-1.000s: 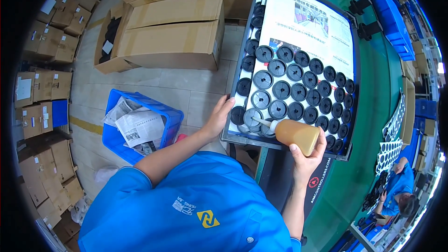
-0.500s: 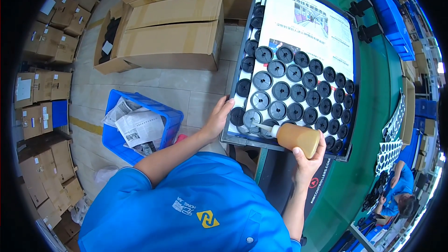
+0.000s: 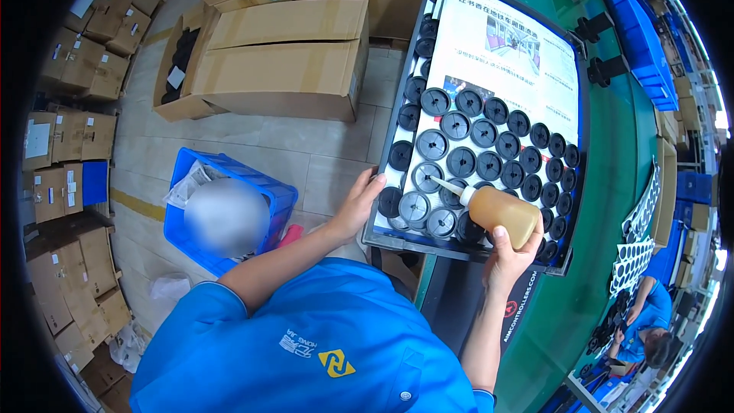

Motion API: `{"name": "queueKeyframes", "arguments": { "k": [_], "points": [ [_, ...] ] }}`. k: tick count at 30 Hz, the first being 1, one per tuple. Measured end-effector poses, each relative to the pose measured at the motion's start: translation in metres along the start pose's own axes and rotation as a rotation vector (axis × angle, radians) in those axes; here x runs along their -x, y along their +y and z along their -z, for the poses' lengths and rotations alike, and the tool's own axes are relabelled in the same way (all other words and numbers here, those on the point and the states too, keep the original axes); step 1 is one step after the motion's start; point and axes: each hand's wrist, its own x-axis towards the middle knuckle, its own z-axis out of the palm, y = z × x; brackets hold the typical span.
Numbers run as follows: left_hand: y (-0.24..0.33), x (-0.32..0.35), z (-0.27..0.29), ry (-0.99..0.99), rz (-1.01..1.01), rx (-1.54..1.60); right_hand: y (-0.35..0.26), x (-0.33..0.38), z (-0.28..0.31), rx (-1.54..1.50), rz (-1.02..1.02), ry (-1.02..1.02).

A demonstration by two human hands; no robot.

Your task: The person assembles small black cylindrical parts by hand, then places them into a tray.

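Since the earlier frame, over the dark-rimmed tray [image 3: 405, 245] at upper right, the amber squeeze bottle [image 3: 505, 216] is shifting one disc upward. The right hand's grip [image 3: 508, 261] is grasping it; the left hand [image 3: 359, 203] is resting, fingers extended, against the tray's left edge. The nozzle [image 3: 448, 186] is meeting a black disc [image 3: 425, 177], apparently dispensing; continuing is probably calling for re-aiming at another disc.

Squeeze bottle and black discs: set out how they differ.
The squeeze bottle is amber with a thin pale nozzle; the black discs are round and low, with no nozzle.
The squeeze bottle is held tilted in the right hand; the black discs lie in rows in the tray.
There is one squeeze bottle but many black discs.
Shared: neither stands upright.
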Motion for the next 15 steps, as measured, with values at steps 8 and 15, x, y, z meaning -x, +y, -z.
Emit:
{"name": "queueKeyframes", "arguments": {
  "k": [8, 15],
  "points": [
    [0.0007, -0.0005, -0.0001, 0.007, 0.008, -0.007, 0.0027, -0.0007, -0.0003, 0.192, 0.103, -0.018],
    [-0.0004, -0.0008, 0.0004, 0.002, 0.002, 0.003, -0.0024, 0.0013, -0.0051, 0.17, 0.05, -0.022]
  ]
}}
